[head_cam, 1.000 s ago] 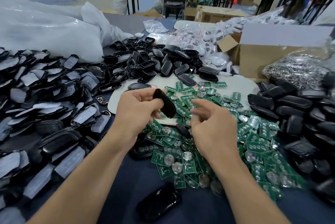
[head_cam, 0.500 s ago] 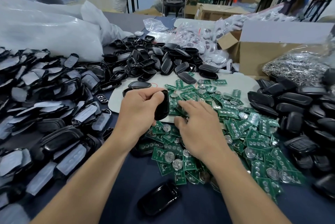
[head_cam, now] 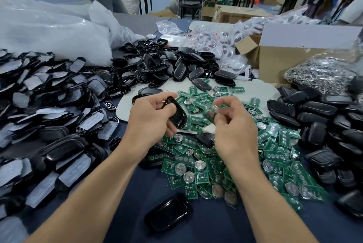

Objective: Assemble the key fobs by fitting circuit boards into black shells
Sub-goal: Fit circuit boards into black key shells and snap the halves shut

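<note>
My left hand grips a glossy black shell, tilted, above the table's middle. Just to its right, my right hand pinches a green circuit board with a round coin cell; the board is blurred and partly hidden by my fingers. Shell and board are a small gap apart. Beneath both hands spreads a heap of green circuit boards with silver cells.
Film-covered shell halves pile up at left, bare black shells at the back, black back covers at right. One shell lies near me. A cardboard box and bag of metal rings stand far right.
My right hand rose off the board heap with a circuit board pinched in its fingers and came beside the shell. My left hand kept its hold and tilted the shell.
</note>
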